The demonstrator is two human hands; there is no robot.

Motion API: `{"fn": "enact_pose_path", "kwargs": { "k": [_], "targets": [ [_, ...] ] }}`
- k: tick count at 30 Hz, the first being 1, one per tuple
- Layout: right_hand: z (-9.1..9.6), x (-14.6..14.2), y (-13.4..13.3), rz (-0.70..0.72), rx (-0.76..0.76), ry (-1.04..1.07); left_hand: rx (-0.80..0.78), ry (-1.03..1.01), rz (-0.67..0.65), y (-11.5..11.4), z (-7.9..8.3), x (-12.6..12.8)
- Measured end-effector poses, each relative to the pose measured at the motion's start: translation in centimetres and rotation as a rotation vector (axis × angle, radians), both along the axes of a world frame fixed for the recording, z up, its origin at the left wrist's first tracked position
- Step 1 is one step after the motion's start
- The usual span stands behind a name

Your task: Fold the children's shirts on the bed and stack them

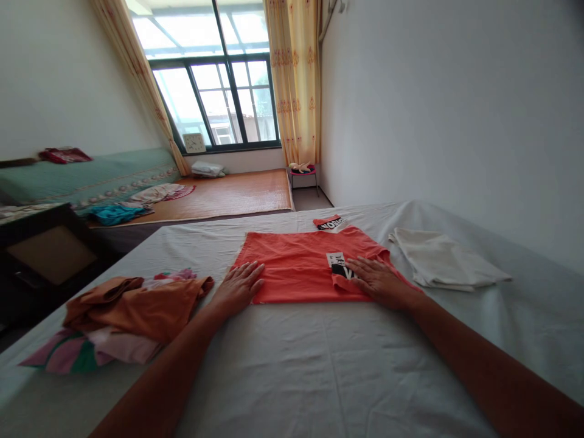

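Observation:
An orange-red T-shirt [292, 261] lies spread on a white sheet [292, 365], its hem toward the left. Both its sleeves carry black and white printed bands; the near sleeve [340, 267] is folded onto the body, while the far sleeve [329, 222] sticks out at the back. Flat on the shirt's left end rests my left hand [239, 285], fingers stretched out. My right hand [378, 281] presses with extended fingers on the near sleeve and the shirt's right part. Neither hand grips anything.
Left of the shirt is a pile of rumpled clothes [137, 310], orange on top. A folded white cloth [449, 258] lies to the right, near the wall [456, 121]. Beyond stand a mat-covered bed [241, 191], a small stool [304, 173] and a dark cabinet [50, 261].

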State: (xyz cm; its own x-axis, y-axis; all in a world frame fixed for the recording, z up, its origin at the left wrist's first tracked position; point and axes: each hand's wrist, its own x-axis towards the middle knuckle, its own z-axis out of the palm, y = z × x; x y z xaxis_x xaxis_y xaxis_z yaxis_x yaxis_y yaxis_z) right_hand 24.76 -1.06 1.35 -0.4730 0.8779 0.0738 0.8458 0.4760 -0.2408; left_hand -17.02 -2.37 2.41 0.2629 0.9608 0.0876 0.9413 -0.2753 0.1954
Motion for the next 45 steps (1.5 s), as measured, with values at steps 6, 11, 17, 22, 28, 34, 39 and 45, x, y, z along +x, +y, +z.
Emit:
{"fn": "enact_pose_path", "kwargs": {
  "k": [6,11,17,22,28,34,39,45],
  "targets": [
    [-1.8,2.4,1.7,-0.216,0.055,-0.024,0.003,-0.04,0.155,0.6,-0.1,-2.5],
    [-0.9,1.1,1.7,-0.259,0.21,-0.038,0.121,-0.026,0.123,0.9,0.8,-1.3],
    [1.6,-6.6,3.5,0.161,0.097,-0.026,0.028,0.028,-0.218,3.4,1.4,7.2],
    [1.0,-8.2,8.2,0.15,-0.061,-0.039,-0.102,0.02,-0.314,7.2,0.1,10.3],
    [-0.9,-1.4,12.8,-0.005,0.01,-0.057,-0.088,0.07,-0.023,10.4,-0.9,4.7],
    [-2.1,1.5,15.1,-0.186,-0.024,-0.176,-0.099,0.136,0.204,12.5,-1.1,-0.3],
    [-2.4,0.9,15.3,-0.329,0.008,-0.182,-0.044,0.125,0.344,13.5,-1.6,-1.0],
    [-2.7,0.9,15.2,-0.371,0.048,-0.192,-0.014,0.1,0.408,13.2,-1.7,-0.9]
  ]
}}
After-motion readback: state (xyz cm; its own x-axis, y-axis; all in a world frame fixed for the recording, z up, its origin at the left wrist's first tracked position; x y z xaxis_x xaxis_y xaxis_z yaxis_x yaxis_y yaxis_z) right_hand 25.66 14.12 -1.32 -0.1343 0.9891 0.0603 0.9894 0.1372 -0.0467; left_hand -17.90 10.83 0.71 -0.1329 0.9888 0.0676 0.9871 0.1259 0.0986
